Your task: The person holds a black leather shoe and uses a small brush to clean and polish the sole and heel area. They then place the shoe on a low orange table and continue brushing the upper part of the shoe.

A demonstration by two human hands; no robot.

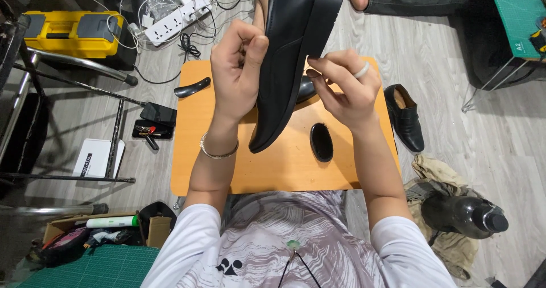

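While the left hand (239, 66) grips the upper side of a black leather dress shoe (287, 60), the right hand (347, 89) pinches its sole edge with thumb and fingertips. Held in the air, toe down, the shoe hangs above a small orange table (227, 168), where an oval black shoe brush (322, 142) and a black shoehorn (192, 87) lie; its mate (405, 117) sits on the floor beside the table.

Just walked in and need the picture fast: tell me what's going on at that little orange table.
A person seated at the small orange table holds a black leather shoe up over it with both hands. The left hand grips the upper side; the right hand pinches at the sole edge. On the table lie an oval black brush and a black shoehorn. A second black shoe sits on the floor to the right, near a dark bottle on a rag.
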